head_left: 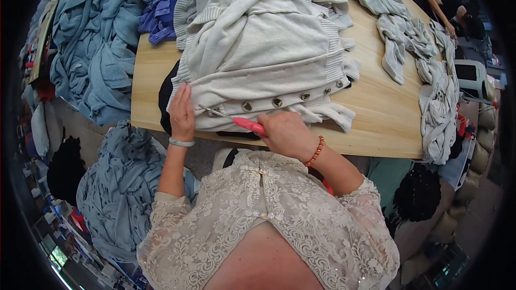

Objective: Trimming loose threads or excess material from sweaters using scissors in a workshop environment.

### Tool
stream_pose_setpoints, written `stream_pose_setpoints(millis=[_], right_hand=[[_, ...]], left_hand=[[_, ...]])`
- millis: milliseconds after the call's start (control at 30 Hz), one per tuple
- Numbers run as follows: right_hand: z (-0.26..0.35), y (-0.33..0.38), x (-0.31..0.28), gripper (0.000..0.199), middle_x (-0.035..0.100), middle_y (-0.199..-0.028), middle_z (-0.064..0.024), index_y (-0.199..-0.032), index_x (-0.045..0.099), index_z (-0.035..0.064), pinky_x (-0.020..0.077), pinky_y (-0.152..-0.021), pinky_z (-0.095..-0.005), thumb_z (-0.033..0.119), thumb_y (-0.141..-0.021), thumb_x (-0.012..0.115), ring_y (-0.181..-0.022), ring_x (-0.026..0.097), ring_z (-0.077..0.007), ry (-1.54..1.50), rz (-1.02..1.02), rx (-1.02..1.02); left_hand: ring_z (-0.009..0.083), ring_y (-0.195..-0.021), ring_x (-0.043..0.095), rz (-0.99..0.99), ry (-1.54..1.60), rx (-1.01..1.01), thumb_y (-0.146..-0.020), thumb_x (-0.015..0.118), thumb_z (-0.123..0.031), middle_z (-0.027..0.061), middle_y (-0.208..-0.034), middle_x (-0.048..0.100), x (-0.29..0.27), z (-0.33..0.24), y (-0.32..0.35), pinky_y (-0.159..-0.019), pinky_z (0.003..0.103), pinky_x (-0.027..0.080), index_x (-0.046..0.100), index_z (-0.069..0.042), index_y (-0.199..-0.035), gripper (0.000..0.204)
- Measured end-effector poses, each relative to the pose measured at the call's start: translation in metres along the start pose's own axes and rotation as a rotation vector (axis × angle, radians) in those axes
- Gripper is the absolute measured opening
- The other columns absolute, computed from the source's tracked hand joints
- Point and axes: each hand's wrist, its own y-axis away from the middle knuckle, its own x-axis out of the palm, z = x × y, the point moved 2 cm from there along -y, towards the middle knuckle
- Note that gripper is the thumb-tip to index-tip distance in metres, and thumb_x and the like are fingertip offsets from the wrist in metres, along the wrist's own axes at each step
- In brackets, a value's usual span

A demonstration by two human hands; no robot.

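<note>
An off-white knitted cardigan [258,83] lies spread on the table in front of me, with a row of dark round buttons along its near edge. My left hand [182,113] rests on the cardigan's left edge, fingers stretched out and flat, holding nothing. My right hand [290,135] is closed around a pink-handled tool [248,125] with a slim pointed metal blade. The blade points left, over the buttoned band, with its tip a little right of my left hand. Whether the tip touches the knit I cannot tell.
The wooden table [376,123] carries more off-white knits [403,32] along its right side. A blue-purple garment [161,16] lies at the far left, beside heaped grey-blue knits [97,43]. Another grey-blue heap [123,182] sits low at left. A person [457,13] is at the far right.
</note>
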Motion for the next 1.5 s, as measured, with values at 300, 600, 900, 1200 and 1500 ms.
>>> stream_pose_setpoints(millis=[300, 600, 900, 1200, 1500], right_hand=[[0.013, -0.006, 0.003, 0.019, 0.064, -0.077, -0.0146, -0.091, 0.056, 0.0036, 0.0503, -0.066, -0.0429, 0.014, -0.080, 0.067, -0.078, 0.065, -0.0329, -0.011, -0.037, -0.054], [-0.019, 0.046, -0.011, 0.017, 0.063, -0.079, -0.0142, -0.093, 0.057, 0.0059, 0.0490, -0.067, -0.0446, 0.017, -0.083, 0.065, -0.075, 0.063, -0.0344, 0.024, -0.123, 0.253], [-0.068, 0.080, -0.019, 0.019, 0.064, -0.072, -0.0178, -0.092, 0.056, 0.0067, 0.0495, -0.062, -0.0484, 0.024, -0.086, 0.064, -0.069, 0.064, -0.0383, 0.002, -0.329, 0.497], [-0.062, 0.114, -0.043, 0.020, 0.064, -0.075, -0.0196, -0.097, 0.059, 0.0069, 0.0491, -0.066, -0.0486, 0.023, -0.087, 0.064, -0.072, 0.063, -0.0401, -0.049, -0.236, 0.538], [-0.024, 0.020, -0.002, 0.018, 0.065, -0.079, -0.0164, -0.095, 0.058, 0.0073, 0.0488, -0.067, -0.0472, 0.021, -0.085, 0.064, -0.075, 0.064, -0.0369, -0.186, 0.027, 0.094]], left_hand=[[0.0342, -0.112, 0.057, -0.254, -0.093, -0.027, -0.086, 0.058, 0.000, 0.0140, -0.120, 0.061, -0.035, -0.016, -0.007, -0.098, 0.042, 0.042, 0.062, -0.003, -0.119, 0.033], [0.0361, -0.136, 0.038, 0.067, -0.116, 0.299, -0.081, 0.068, -0.015, 0.0149, -0.144, 0.046, 0.044, -0.062, -0.011, -0.112, 0.050, 0.028, 0.056, -0.006, -0.130, 0.052], [0.0396, -0.142, 0.028, 0.086, -0.232, 0.269, -0.085, 0.065, -0.025, 0.0063, -0.148, 0.044, 0.044, -0.056, -0.004, -0.115, 0.060, 0.010, 0.056, -0.015, -0.134, 0.051], [0.0365, -0.142, 0.028, 0.128, -0.188, 0.232, -0.085, 0.062, -0.018, 0.0026, -0.146, 0.046, 0.035, -0.062, -0.006, -0.111, 0.067, 0.001, 0.059, -0.018, -0.130, 0.046], [0.0140, -0.100, 0.061, 0.023, 0.766, -0.345, -0.101, 0.046, -0.013, 0.0079, -0.105, 0.068, -0.002, 0.004, -0.009, -0.093, 0.028, 0.046, 0.050, 0.003, -0.134, 0.037]])
